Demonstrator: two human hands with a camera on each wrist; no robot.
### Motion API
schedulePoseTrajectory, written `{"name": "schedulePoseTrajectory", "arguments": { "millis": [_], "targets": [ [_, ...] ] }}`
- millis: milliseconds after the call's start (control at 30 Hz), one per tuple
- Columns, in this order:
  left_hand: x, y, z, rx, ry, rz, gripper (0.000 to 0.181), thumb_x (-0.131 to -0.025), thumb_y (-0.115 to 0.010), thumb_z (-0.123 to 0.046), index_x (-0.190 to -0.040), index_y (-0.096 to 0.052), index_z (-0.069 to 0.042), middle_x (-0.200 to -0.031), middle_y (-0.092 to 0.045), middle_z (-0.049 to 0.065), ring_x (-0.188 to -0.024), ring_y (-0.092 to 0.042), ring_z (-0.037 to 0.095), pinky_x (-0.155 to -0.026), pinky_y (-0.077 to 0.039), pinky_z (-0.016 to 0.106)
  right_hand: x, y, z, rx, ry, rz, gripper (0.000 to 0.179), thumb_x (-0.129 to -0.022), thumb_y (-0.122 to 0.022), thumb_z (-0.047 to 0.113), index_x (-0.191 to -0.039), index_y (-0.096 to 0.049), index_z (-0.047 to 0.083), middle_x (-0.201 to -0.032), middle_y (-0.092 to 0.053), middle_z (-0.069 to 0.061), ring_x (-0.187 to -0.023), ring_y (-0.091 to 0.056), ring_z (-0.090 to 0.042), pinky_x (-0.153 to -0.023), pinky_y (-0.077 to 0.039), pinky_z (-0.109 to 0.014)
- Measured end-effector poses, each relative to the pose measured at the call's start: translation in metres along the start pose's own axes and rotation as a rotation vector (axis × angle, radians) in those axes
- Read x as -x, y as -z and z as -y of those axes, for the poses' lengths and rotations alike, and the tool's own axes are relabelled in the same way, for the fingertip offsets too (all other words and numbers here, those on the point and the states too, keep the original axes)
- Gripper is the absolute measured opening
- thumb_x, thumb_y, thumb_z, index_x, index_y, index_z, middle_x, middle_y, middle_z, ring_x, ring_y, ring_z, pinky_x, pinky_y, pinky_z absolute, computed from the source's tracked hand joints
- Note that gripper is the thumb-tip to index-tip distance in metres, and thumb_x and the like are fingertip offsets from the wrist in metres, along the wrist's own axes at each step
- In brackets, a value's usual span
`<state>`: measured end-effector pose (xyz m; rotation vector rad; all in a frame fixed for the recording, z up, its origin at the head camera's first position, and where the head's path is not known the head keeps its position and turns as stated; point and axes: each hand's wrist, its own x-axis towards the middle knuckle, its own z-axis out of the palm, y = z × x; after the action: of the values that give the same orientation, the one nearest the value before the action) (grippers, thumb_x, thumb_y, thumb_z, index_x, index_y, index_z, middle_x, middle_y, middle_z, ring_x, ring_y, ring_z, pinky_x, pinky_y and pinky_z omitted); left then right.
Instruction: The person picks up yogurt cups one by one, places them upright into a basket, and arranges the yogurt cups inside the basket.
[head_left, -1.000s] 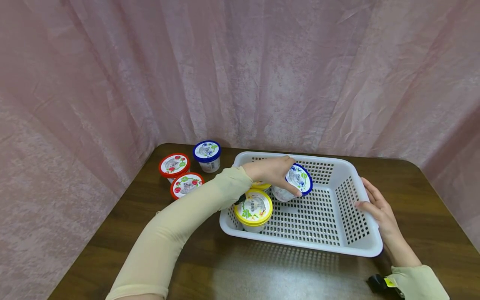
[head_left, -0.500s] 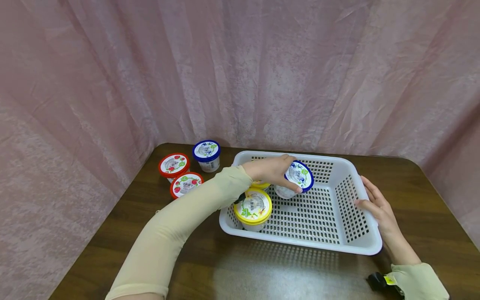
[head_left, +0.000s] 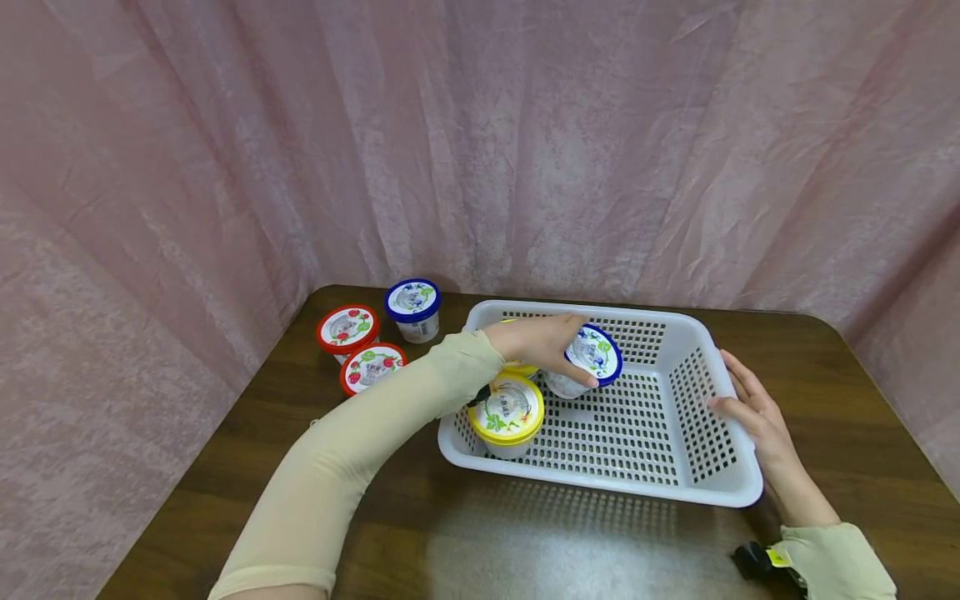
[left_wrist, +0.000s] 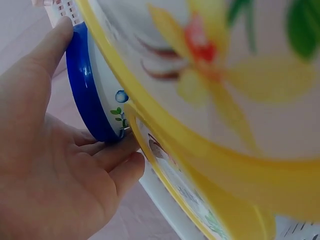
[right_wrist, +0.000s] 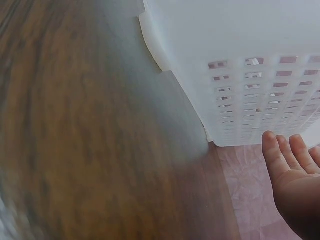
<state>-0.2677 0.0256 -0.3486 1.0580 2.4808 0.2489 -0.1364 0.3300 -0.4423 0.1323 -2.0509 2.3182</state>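
My left hand holds a blue-lidded cup inside the white plastic basket, thumb on its near side. The cup leans, its lid facing up and toward me. In the left wrist view, the fingers curve around the cup's blue lid. Just left of it stand two yellow-lidded cups; the front one shows well, while the rear one is partly hidden under the hand. At the basket's right end, my right hand grips the wall, thumb over the rim and fingers against the outside.
Left of the basket, two red-lidded cups and another blue-lidded cup stand on the brown wooden table. One red-lidded cup is partly covered by my left sleeve. A pink curtain hangs behind the table.
The blue-lidded cup in my left hand has shifted slightly, first right, then back left. My right hand stays on the basket's end, and the other cups are unmoved.
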Motion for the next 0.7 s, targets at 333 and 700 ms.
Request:
{"name": "schedulePoseTrajectory", "arguments": {
  "millis": [333, 700],
  "targets": [
    [0.0049, 0.0015, 0.0023, -0.013, 0.020, 0.025, 0.119, -0.083, -0.067, -0.071, -0.162, -0.008, -0.004, -0.167, -0.015, 0.013, -0.152, -0.021, 0.023, -0.121, -0.022, 0.034, 0.0005, -0.0002, -0.0009, -0.009, 0.019, -0.001, 0.066, -0.100, -0.051, -0.002, -0.158, -0.031, 0.022, -0.142, -0.045, 0.010, -0.105, -0.063, -0.003, -0.075, -0.058, -0.025],
    [0.0073, 0.0026, 0.0029, -0.005, 0.003, 0.043, 0.117, -0.084, -0.071, -0.063, -0.162, -0.007, -0.004, -0.166, -0.016, 0.014, -0.151, -0.022, 0.024, -0.120, -0.024, 0.034, 0.0004, -0.0008, -0.0009, -0.010, 0.022, -0.001, 0.065, -0.100, -0.051, -0.002, -0.158, -0.032, 0.022, -0.140, -0.047, 0.011, -0.105, -0.064, -0.004, -0.075, -0.058, -0.025]
  ]
}}
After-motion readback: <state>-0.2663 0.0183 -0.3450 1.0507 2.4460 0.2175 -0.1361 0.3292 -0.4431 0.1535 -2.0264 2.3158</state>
